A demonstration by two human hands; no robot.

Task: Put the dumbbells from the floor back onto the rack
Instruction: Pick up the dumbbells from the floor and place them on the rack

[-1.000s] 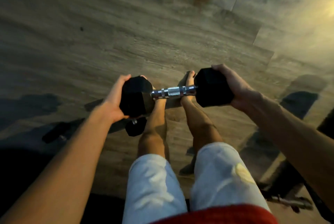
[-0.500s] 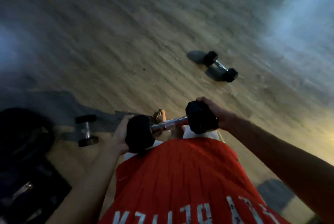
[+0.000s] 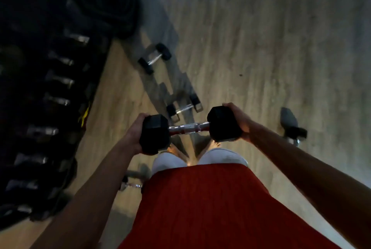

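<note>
while a person stands over the wood floor (image 3: 261,38), the held dumbbell (image 3: 188,128) hangs level in the air in front of the red shirt (image 3: 200,208), gripped by its two black hex heads, chrome handle bare between them. left hand (image 3: 134,134) wraps the outer face of the left head, fingers curled round it, only the thumb side shows. right hand (image 3: 240,122) cups the right head, fingers curled over its top edge. white shorts (image 3: 170,161) and bare feet sit right below the held dumbbell.

rack (image 3: 40,108) runs well left of the held dumbbell, dark, with a row of stored dumbbells, only their chrome handles catching light. dark bundle (image 3: 120,7) far above-left of the held dumbbell, blurred, cannot tell what it is.

small dumbbell (image 3: 183,108) lies on the floor just beyond the held dumbbell, blurred. second small dumbbell (image 3: 154,58) lies further beyond it, toward the rack. third dumbbell (image 3: 295,130) is on the floor to the right of the held dumbbell, partly behind the right forearm. fourth dumbbell (image 3: 131,185) is on the floor below-left of the held dumbbell, mostly hidden by the left forearm and shirt.
</note>
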